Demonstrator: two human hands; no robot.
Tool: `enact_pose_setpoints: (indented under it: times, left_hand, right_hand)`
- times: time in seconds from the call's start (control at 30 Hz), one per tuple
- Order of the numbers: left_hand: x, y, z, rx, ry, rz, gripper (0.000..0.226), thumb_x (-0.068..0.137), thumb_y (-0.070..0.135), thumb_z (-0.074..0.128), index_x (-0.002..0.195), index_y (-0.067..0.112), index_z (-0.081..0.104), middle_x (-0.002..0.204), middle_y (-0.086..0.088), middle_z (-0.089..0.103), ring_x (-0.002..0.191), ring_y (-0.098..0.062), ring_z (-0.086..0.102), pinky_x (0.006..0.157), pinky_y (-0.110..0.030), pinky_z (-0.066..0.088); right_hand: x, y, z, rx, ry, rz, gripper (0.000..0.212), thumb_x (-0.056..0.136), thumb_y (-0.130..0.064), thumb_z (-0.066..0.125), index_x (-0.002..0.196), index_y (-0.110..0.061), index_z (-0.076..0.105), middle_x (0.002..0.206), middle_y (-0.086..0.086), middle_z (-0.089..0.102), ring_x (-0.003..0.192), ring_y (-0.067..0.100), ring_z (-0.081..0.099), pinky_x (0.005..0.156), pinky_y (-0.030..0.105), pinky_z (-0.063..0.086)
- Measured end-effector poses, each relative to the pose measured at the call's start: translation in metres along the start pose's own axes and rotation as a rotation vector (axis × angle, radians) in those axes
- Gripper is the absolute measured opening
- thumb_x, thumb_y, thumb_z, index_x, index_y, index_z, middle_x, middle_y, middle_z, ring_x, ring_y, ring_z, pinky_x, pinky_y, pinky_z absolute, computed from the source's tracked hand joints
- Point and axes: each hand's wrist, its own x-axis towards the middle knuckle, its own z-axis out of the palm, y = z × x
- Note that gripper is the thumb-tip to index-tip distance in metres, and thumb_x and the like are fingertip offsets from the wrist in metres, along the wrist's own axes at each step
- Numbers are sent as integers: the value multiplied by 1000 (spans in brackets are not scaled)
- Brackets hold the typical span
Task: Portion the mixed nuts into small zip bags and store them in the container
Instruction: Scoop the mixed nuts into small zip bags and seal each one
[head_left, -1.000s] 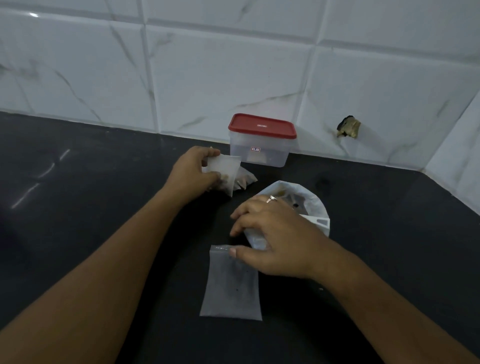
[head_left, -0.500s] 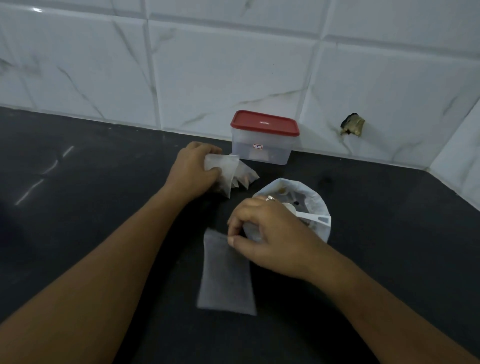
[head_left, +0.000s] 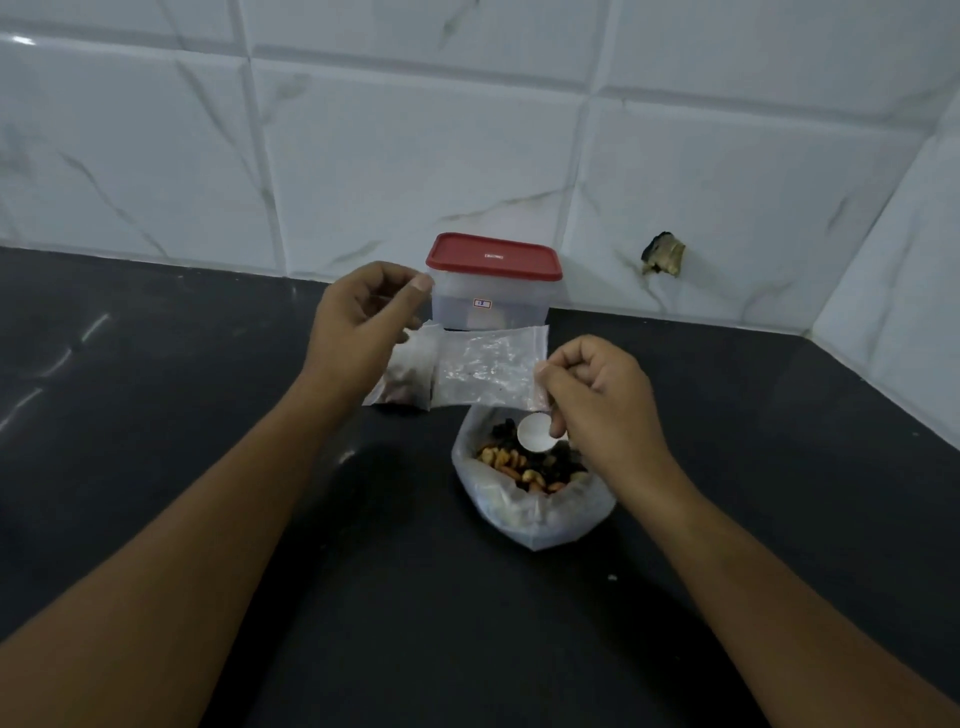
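Observation:
An empty small zip bag (head_left: 488, 366) is stretched sideways in the air between both hands. My right hand (head_left: 602, 400) pinches its right end and my left hand (head_left: 363, 327) curls at its left end. Below the left hand lie filled small bags (head_left: 402, 379) on the black counter. Under my right hand stands the big open bag of mixed nuts (head_left: 535, 519), with a white spoon (head_left: 535, 434) resting in it, its handle hidden by the hand. The clear container with a red lid (head_left: 493, 306) stands shut against the wall, just behind the empty bag.
The black counter (head_left: 156, 415) runs left and right of the work spot. White marble tiles form the back wall, meeting a side wall at the right corner. A broken hole (head_left: 662, 254) shows in the tiles right of the container.
My right hand lifted the empty zip bag off the counter and turned it sideways. My left hand left the filled bags lying and came to the empty bag's left end. The view tilted, showing the nuts.

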Motion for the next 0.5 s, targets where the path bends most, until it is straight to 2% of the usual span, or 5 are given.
enact_pose_setpoints:
  times: [0.13, 0.2, 0.27, 0.4, 0.5]
  left_hand:
    - [-14, 11, 17, -50, -247, 33, 23, 100, 19, 66, 95, -3, 69, 73, -3, 68, 59, -11, 58, 58, -24, 50]
    - [-23, 14, 28, -68, -390, 12, 20, 98, 13, 66, 94, -7, 68, 72, -4, 69, 60, -10, 61, 57, -22, 51]
    - [-28, 14, 35, -76, -469, -9, 17, 98, 15, 67, 96, -2, 69, 78, -8, 72, 66, -15, 64, 59, -24, 53]
    - [-28, 14, 36, -130, -457, -54, 25, 96, 22, 69, 97, -3, 68, 81, -11, 70, 67, -20, 63, 59, -28, 54]
    - [-28, 14, 38, -158, -439, -79, 35, 92, 28, 70, 97, -6, 66, 80, -12, 70, 67, -20, 63, 59, -27, 54]
  right_hand:
    - [1, 2, -1, 90, 17, 29, 11, 100, -14, 65, 89, -10, 64, 62, 2, 66, 53, 14, 63, 50, 26, 46]
    - [0, -1, 1, 152, -28, -5, 10, 100, -15, 67, 93, -8, 65, 68, 5, 69, 58, 16, 66, 52, 29, 50]
    - [-2, -4, 3, 193, -68, -41, 10, 98, -17, 72, 98, -8, 68, 77, 8, 73, 64, 16, 69, 54, 28, 53]
    - [-4, -6, 3, 241, -116, -85, 10, 99, -10, 68, 106, -13, 74, 91, -1, 78, 82, 11, 75, 64, 26, 58]
    - [-4, -6, 3, 262, -125, -104, 14, 99, -6, 68, 108, -12, 76, 91, -3, 79, 85, 10, 76, 66, 23, 58]
